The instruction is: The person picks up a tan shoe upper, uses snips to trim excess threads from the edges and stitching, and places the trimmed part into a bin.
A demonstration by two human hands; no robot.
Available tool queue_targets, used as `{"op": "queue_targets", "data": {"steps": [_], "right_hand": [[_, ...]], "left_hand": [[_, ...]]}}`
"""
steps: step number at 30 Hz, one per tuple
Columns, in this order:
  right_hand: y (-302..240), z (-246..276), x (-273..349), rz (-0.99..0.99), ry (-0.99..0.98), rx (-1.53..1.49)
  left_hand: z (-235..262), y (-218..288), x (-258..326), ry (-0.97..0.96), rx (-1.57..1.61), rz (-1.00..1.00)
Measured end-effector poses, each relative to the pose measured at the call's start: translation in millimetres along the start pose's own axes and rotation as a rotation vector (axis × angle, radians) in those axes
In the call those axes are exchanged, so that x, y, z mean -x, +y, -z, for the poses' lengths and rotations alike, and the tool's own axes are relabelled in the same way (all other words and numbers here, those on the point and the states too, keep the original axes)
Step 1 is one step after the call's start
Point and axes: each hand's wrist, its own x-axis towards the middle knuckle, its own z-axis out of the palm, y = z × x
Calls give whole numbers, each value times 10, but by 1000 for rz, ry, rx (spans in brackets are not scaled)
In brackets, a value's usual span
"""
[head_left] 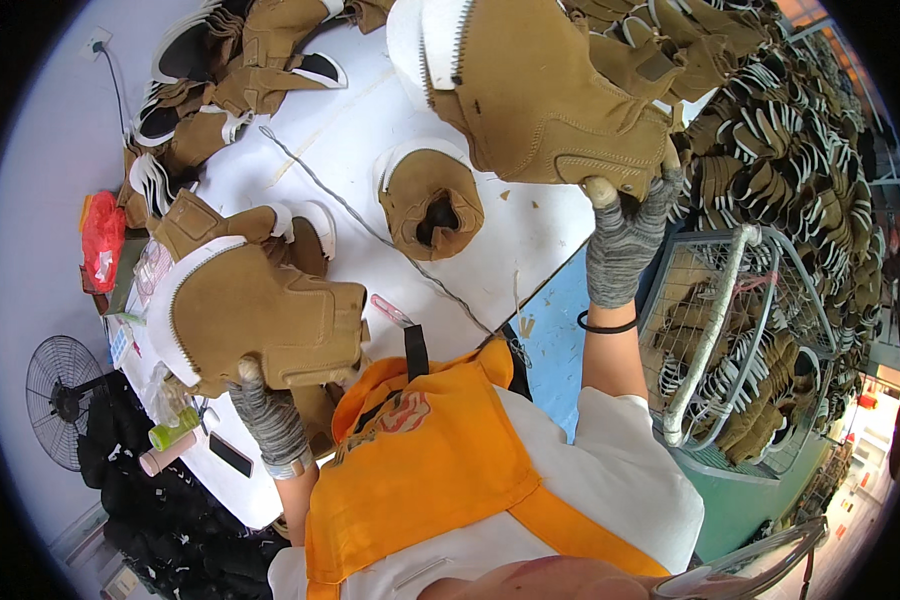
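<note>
The left hand pinches a brown shoe upper over the surface, long axis crosswise, white-rimmed end leftward; the right hand grips a second upper, rim up-left, top cut off. Most fingers are hidden.

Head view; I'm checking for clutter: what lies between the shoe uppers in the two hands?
In the head view, a third upper and a grey cord lie between the left-hand upper and the right-hand upper.

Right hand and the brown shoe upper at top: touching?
Touching. The head view shows the right hand gripping the brown shoe upper at its edge, thumb on the near face.
</note>
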Motion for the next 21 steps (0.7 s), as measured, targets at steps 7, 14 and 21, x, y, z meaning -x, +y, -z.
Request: {"op": "queue_targets", "data": {"steps": [7,14,21], "right_hand": [[-685,240,209,323,0,141],[-1015,526,395,-583,35,-809],[-942,611,759,-1092,-56,-1364]], "left_hand": [[46,75,331,-42,96,-13],[-56,193,473,-36,351,87],[44,301,683,-62,497,166]]}}
